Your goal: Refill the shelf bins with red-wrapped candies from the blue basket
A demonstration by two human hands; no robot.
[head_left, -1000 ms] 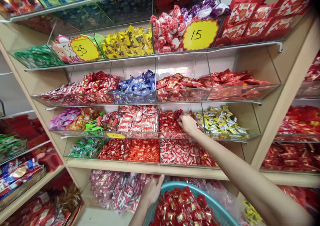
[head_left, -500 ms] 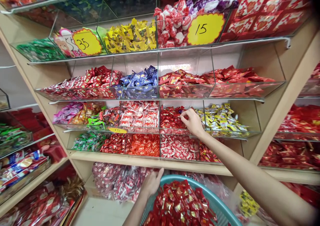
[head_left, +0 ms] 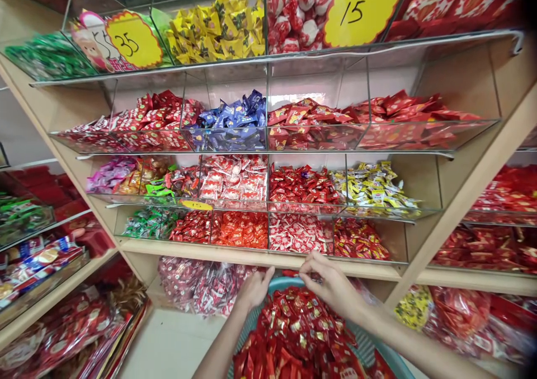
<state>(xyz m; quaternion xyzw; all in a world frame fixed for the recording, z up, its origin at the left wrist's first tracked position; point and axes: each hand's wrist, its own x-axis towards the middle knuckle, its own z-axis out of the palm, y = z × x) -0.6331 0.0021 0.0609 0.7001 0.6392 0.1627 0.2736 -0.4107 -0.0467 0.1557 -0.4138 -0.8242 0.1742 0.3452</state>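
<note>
A teal plastic basket (head_left: pixel 380 342) full of red-wrapped candies (head_left: pixel 293 328) is at the bottom centre. My left hand (head_left: pixel 255 289) grips its far-left rim, thumb pointing up and fingers mostly hidden behind the rim. Over the basket's far edge is my right hand (head_left: pixel 329 284), fingers curled and pinched towards the thumb. A bit of red shows by its fingertips, but I cannot make out whether it is held. Above, on the shelf, a clear bin holds more red-wrapped candies (head_left: pixel 300 186), right of a bin of red-and-white candies (head_left: pixel 235 180).
A wooden shelf edge (head_left: pixel 235 252) runs just beyond my hands. Clear-fronted bins rise above it, with yellow candies (head_left: pixel 377 186), blue packets (head_left: pixel 235 116) and yellow price tags (head_left: pixel 363 10). Bags of candies (head_left: pixel 193 286) lie underneath. More stocked shelves stand on both sides.
My right hand has come down from the bin of red-wrapped candies to the basket. The view has tilted and moved slightly closer to the shelves. My left hand stays on the basket rim.
</note>
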